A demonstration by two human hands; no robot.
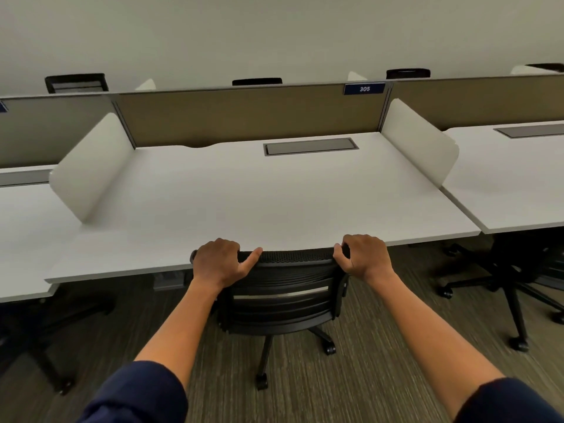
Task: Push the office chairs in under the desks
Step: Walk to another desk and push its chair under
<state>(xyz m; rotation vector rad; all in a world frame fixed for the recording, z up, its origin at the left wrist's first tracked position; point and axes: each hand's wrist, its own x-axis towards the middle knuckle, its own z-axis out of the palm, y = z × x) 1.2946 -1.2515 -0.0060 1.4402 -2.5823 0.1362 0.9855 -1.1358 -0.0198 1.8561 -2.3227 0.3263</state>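
Two hands hold one black chair (283, 288) by its top: the left hand (218, 262) and the right hand (363, 256) both grip it, at the white desk (244, 193).

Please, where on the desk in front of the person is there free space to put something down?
Nearly all of the desk is bare: from the left white divider to the right one, and from the cable hatch to the front edge. Only there is it crowded: left hand and right hand grip the chair back.
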